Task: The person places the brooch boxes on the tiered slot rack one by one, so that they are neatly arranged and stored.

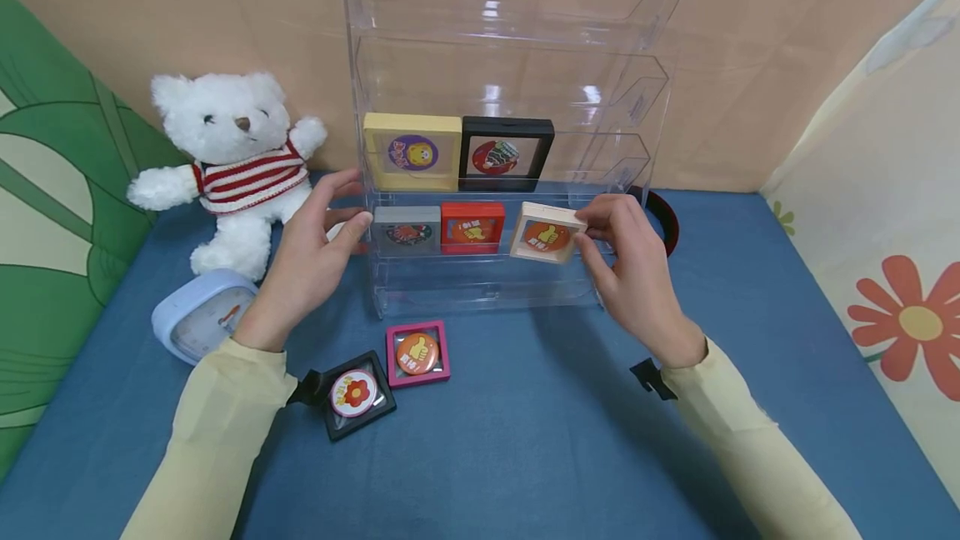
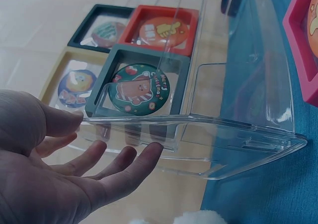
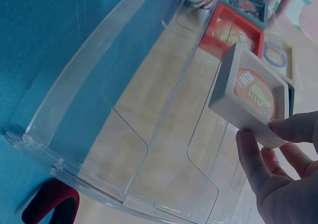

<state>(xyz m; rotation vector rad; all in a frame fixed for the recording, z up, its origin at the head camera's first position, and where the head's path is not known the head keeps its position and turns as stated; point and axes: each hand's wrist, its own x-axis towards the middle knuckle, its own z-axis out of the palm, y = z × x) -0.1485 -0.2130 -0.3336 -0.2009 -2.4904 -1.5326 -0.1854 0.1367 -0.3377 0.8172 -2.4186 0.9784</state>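
The clear acrylic display rack stands on the blue table, with the left hand resting open, fingers straight, against its left side wall. The right hand holds the beige framed badge in a fingertip grip at the frame's right edge. The frame sits tilted at the second tier, just right of the red frame, projecting leftward from the grip.

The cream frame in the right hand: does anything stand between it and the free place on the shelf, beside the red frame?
Nothing visible does. The right hand pinches the cream frame at the front of the clear rack, just right of the red frame. The shelf space behind it looks free, and the left hand touches only the rack's left edge.
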